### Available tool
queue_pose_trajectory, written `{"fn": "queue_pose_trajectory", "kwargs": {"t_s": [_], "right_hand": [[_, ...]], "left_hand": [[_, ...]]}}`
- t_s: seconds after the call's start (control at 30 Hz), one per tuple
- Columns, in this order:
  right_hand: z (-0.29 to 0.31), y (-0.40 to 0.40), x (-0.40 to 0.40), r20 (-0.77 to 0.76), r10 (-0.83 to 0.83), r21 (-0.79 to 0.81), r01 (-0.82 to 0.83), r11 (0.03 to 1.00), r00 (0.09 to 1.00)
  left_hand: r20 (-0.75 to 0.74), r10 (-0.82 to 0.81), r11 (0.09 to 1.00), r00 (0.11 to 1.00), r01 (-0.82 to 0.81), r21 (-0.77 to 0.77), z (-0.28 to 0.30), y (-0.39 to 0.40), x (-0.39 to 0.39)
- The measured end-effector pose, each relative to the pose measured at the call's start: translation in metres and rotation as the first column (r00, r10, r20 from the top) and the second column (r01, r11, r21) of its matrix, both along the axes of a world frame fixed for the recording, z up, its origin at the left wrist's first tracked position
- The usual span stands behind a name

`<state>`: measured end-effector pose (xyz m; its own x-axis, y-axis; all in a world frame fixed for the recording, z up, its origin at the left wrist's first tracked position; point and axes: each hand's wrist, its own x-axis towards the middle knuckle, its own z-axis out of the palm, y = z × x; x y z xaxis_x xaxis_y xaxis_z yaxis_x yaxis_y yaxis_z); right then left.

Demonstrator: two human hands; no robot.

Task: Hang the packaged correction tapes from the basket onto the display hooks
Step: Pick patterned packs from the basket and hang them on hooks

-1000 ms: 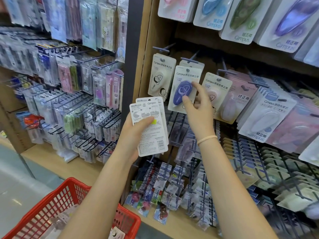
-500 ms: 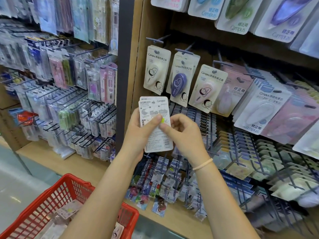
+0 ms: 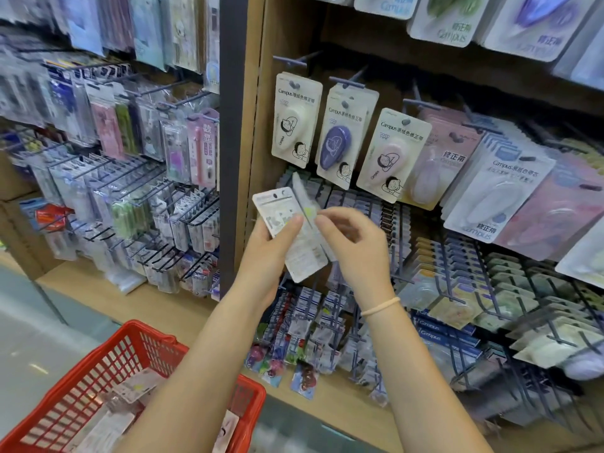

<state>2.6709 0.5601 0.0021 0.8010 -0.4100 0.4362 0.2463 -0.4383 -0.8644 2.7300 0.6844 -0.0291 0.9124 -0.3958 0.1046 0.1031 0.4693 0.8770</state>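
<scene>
We held a small stack of packaged correction tapes [image 3: 294,237] in front of the shelf, backs toward us, with our left hand [image 3: 264,250] curled round the stack's lower left edge and the thumb pressed across its face. Our right hand [image 3: 356,246] met the stack from three o'clock, and its fingers [image 3: 330,220] pinched the edge of one pack that stood tilted up and away from the others. At twelve to one o'clock of the hands, three Campus packs hung on display hooks [image 3: 348,81]: a cream one [image 3: 295,120], a purple one [image 3: 344,138] and a pink one [image 3: 392,156], side by side. At seven o'clock, well below the hands, the red basket [image 3: 130,364] held more packs [image 3: 137,387], loosely piled. A pale band [image 3: 380,305] circled our right wrist.
</scene>
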Motion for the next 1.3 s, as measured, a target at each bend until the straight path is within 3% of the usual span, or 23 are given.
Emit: {"fn": "queue_pose_trajectory", "kwargs": {"t_s": [0.13,0.3,0.43,0.63,0.8,1.03,1.17,1.3], "right_hand": [[-0.002,0.004,-0.003,-0.034,0.085,0.023,-0.084,0.996,0.996],[-0.001,-0.004,-0.006,-0.035,0.029,0.0,-0.029,1.0,0.999],[0.002,-0.005,-0.011,-0.056,0.158,0.132,-0.149,0.98,0.986],[0.007,-0.007,-0.019,-0.031,0.2,0.114,-0.195,0.974,0.979],[0.009,-0.024,-0.031,0.008,0.135,0.11,-0.135,0.985,0.991],[0.02,-0.076,-0.079,0.058,-0.074,0.053,0.071,0.996,0.996],[0.038,-0.111,-0.109,0.158,-0.236,0.039,0.233,0.972,0.959],[0.054,-0.138,-0.115,0.235,-0.298,0.035,0.299,0.954,0.925]], "left_hand": [[0.039,-0.025,1.0,0.999,0.025,-0.005,-0.001,0.001,0.0],[0.038,-0.028,1.0,0.999,0.028,-0.014,-0.003,0.007,-0.001],[0.04,-0.066,0.997,0.997,0.068,-0.047,0.004,0.01,-0.003],[0.087,-0.063,0.997,0.994,0.066,-0.032,0.01,0.008,-0.002],[0.148,-0.033,0.998,0.988,0.026,0.048,0.018,-0.013,-0.006],[0.237,-0.226,0.965,0.945,0.183,0.19,0.039,-0.076,-0.033],[0.178,-0.227,0.966,0.958,0.197,0.169,0.047,-0.106,-0.05],[0.156,-0.255,0.962,0.954,0.234,0.141,0.054,-0.126,-0.064]]}}
